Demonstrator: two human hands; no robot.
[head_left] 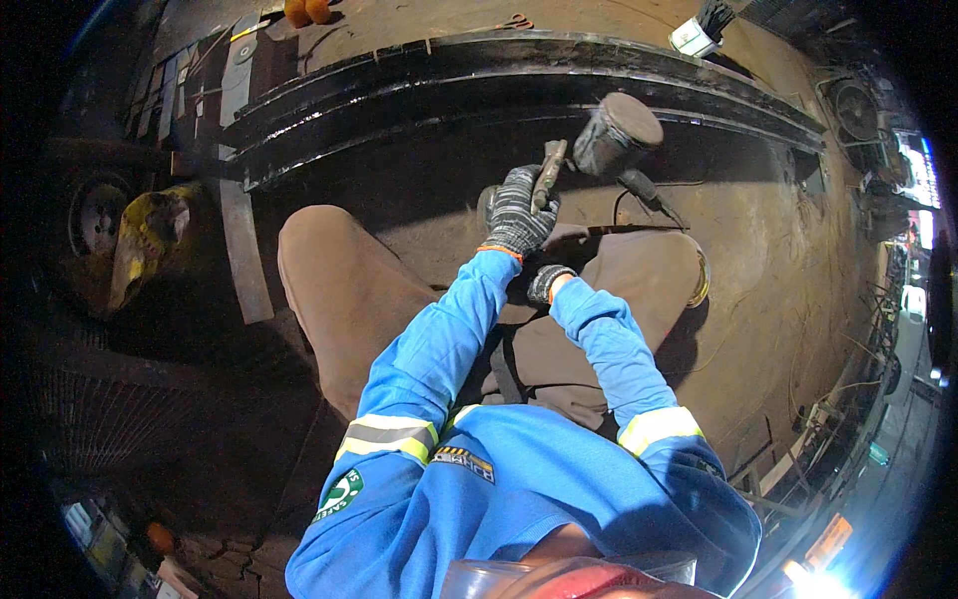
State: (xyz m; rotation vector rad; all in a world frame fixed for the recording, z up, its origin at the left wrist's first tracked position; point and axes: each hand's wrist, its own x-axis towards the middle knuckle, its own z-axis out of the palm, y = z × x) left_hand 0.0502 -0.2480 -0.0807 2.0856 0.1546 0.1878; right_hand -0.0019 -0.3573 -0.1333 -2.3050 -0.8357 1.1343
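A hammer (pixel 599 140) is being gripped by the gloved left hand (pixel 519 212), fingers clamped on its handle, just below the black steel beam (pixel 499 75). Right hand (pixel 549 283) finger state cannot be told. A glancing swing is being risked so near the knees.

Left hand (pixel 518 212) in speckled knit glove; hammer (pixel 614 135) dull metal (worn wooden handle); beam (pixel 499 80) glossy black steel.

a sledgehammer (pixel 599 140) with a heavy, rusty cylindrical head and a worn wooden handle stands raised, head tilted up to the right above the floor, its handle gripped in the gloved left hand (pixel 519 212).
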